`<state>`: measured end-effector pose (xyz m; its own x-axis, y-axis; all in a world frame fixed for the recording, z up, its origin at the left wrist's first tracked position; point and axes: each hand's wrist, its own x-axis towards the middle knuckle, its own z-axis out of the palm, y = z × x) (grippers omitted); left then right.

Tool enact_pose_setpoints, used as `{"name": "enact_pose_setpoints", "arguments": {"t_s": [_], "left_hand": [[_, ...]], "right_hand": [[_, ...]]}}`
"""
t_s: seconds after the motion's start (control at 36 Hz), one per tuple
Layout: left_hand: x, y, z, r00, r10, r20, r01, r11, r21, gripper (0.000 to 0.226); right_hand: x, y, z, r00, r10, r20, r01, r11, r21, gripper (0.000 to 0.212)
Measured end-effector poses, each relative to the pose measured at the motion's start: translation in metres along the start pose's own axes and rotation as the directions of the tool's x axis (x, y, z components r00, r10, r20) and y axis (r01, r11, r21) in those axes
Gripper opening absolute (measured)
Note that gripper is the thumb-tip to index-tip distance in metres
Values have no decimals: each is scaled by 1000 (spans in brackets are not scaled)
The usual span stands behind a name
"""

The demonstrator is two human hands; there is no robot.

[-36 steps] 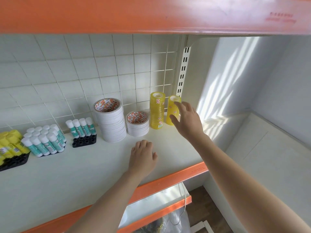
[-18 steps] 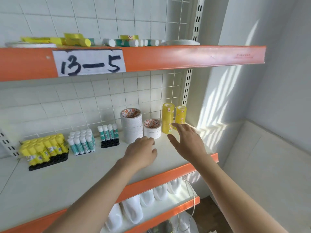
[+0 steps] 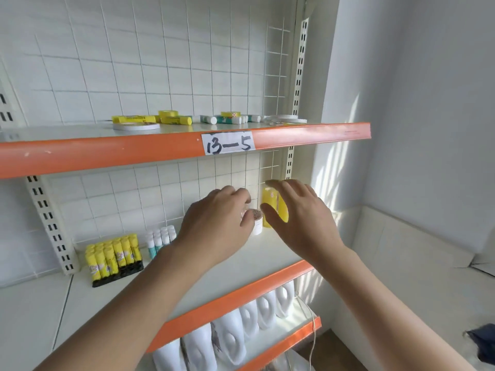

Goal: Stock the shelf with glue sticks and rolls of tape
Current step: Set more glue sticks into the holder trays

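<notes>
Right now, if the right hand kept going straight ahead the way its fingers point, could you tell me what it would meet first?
Most likely the yellow tape stack: the right hand is open, its fingers aimed at it. Depth is unclear, so I cannot tell whether they already touch.

The shelf (image 3: 267,253) looks like smooth painted metal, off-white and matt, with a glossy orange front edge (image 3: 107,153). A paper label (image 3: 229,143) bears handwritten ink. The wire grid (image 3: 160,76) behind is white-coated metal. The yellow tape rolls (image 3: 269,202) look like glossy, translucent plastic. The glue sticks (image 3: 112,255) have smooth plastic bodies in a matt black tray (image 3: 117,275).
</notes>
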<state>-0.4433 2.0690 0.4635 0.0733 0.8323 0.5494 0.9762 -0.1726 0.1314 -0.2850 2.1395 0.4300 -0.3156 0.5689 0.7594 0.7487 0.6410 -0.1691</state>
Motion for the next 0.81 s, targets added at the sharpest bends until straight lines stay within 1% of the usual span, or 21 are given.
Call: {"name": "enact_pose_setpoints", "arguments": {"t_s": [0.14, 0.22, 0.31, 0.44, 0.5, 0.61, 0.67, 0.75, 0.81], "left_hand": [[-1, 2, -54, 991, 53, -122, -50, 998, 28, 25], [8, 0, -79, 978, 80, -192, -71, 996, 52, 20], [24, -6, -97, 976, 68, -205, -43, 991, 125, 17], [56, -19, -113, 983, 9, -185, 32, 975, 218, 21], [70, -25, -114, 986, -17, -163, 59, 965, 257, 20], [101, -36, -109, 990, -56, -127, 95, 941, 325, 20], [118, -39, -103, 994, -76, -83, 102, 917, 385, 22], [149, -45, -93, 994, -106, -12, 100, 891, 444, 25], [171, -51, -84, 993, -111, 32, 83, 877, 474, 25]], "right_hand": [[19, -23, -28, 994, -44, -101, 44, 999, -2, 43], [36, -27, -39, 989, -61, -132, 62, 998, 3, 42], [55, -29, -47, 985, -84, -153, 86, 996, 5, 43], [96, -22, -50, 974, -136, -181, 143, 989, 28, 34], [113, -16, -48, 980, -134, -149, 140, 990, 26, 35], [149, 2, -35, 989, -141, -41, 141, 990, -2, 39], [168, 11, -26, 990, -139, 13, 139, 990, 23, 39], [200, 24, -9, 977, -164, 139, 150, 983, 105, 40], [224, 31, 3, 947, -198, 254, 178, 979, 97, 42]]}}
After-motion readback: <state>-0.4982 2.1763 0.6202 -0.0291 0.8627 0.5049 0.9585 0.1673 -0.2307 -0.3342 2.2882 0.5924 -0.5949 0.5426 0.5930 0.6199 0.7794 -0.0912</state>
